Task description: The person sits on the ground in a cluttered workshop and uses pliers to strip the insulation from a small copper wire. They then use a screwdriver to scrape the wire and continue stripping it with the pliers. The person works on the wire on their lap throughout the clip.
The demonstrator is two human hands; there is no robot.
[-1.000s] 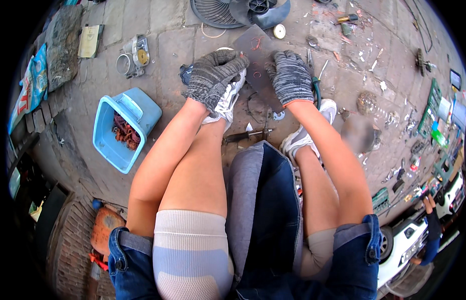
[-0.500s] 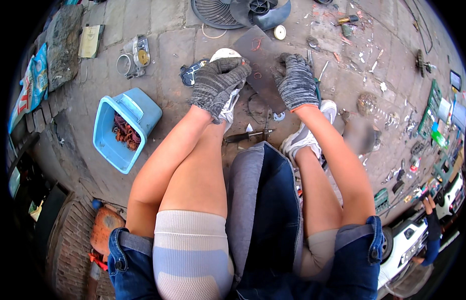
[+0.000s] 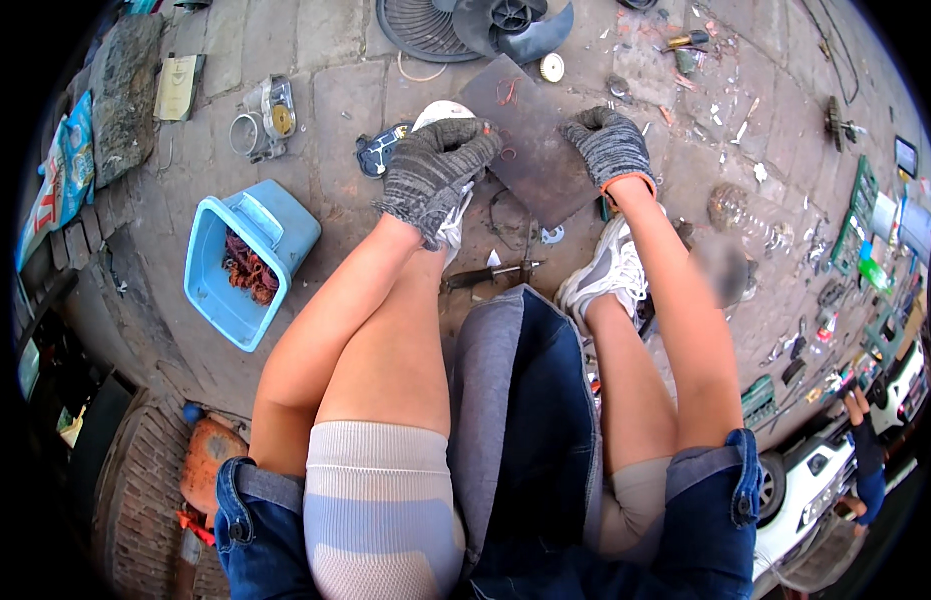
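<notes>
Both my hands wear grey knit gloves. Over the left edge of a dark flat plate [image 3: 555, 165] on the ground is my left hand [image 3: 440, 165], its fingers pinched together. A tiny orange-red speck shows at its fingertips; what it holds is too small to make out. At the plate's right edge my right hand [image 3: 607, 150] has its fingers curled inward and pressed together, and anything inside them is hidden. Thin reddish wire bits [image 3: 506, 92] lie on the plate. A white round piece [image 3: 445, 112] sits just beyond my left hand.
At left stands a blue bin [image 3: 210, 300] with reddish-brown wire scraps [image 3: 250, 268]. A screwdriver-like tool [image 3: 485, 275] lies between my shoes. Fan parts [image 3: 510, 20], a metal housing [image 3: 275, 118] and a clear plastic bottle [image 3: 745, 212] lie around. Tools and debris litter the right side.
My right hand has moved right, away from the left hand, baring more of the plate. My left hand keeps its pinch and has barely moved.
</notes>
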